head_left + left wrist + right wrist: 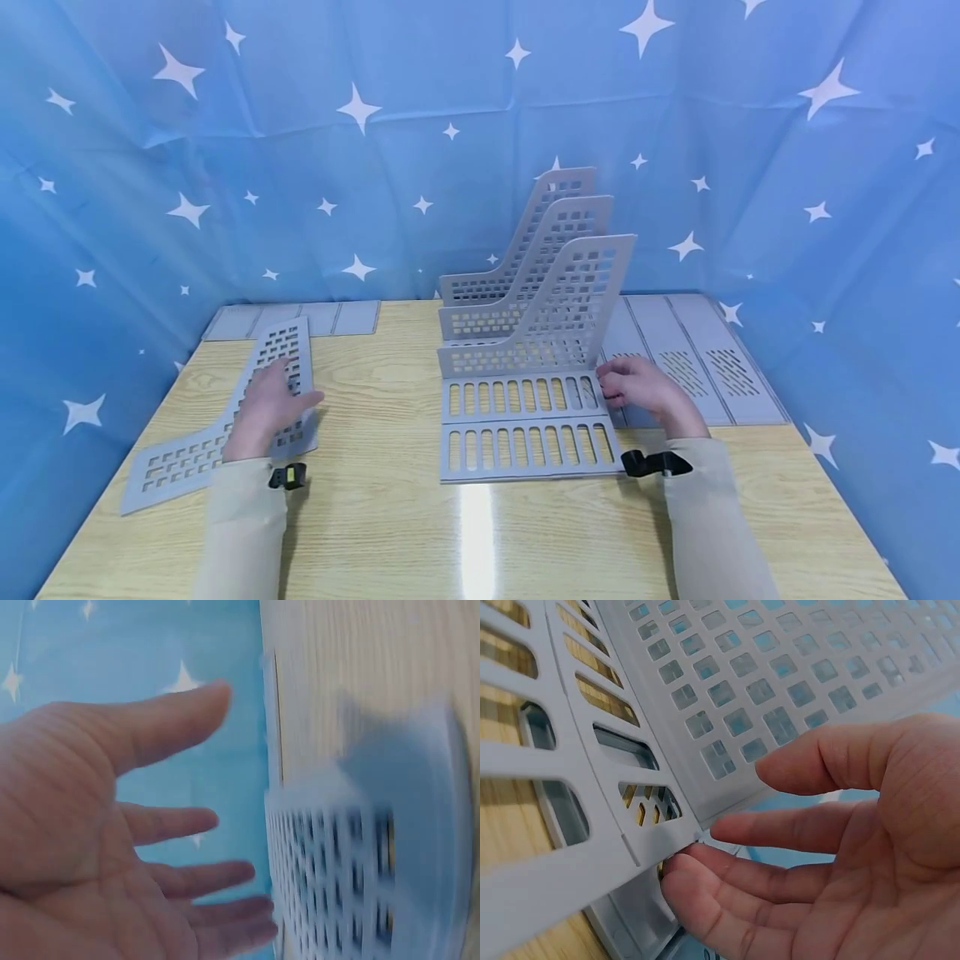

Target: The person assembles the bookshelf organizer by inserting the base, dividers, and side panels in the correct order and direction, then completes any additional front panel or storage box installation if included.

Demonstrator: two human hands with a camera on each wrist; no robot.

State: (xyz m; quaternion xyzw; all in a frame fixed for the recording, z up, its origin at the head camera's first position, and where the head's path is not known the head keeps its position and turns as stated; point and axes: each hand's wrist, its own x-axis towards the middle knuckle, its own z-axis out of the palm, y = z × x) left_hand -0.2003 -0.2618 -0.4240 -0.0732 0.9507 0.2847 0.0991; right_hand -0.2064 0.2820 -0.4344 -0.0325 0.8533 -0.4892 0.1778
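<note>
from my end, i have the left hand (270, 402) spread wide, thumb well away from the fingers, over a loose gray panel (187, 458) lying at the left of the table (367, 500). it grips nothing; i cannot tell whether a fingertip touches that panel. my right hand (645, 387) is at the right edge of the slotted base (525, 420), fingers a little bent, tips touching its corner, thumb apart, so nothing is pinched. the base is mid-table, with three dividers (543, 337) standing upright in a row behind its two front slot rows. its right side overlaps flat sheets (693, 354); more pieces (318, 318) lie at back left, near the starry curtain (420, 75).
</note>
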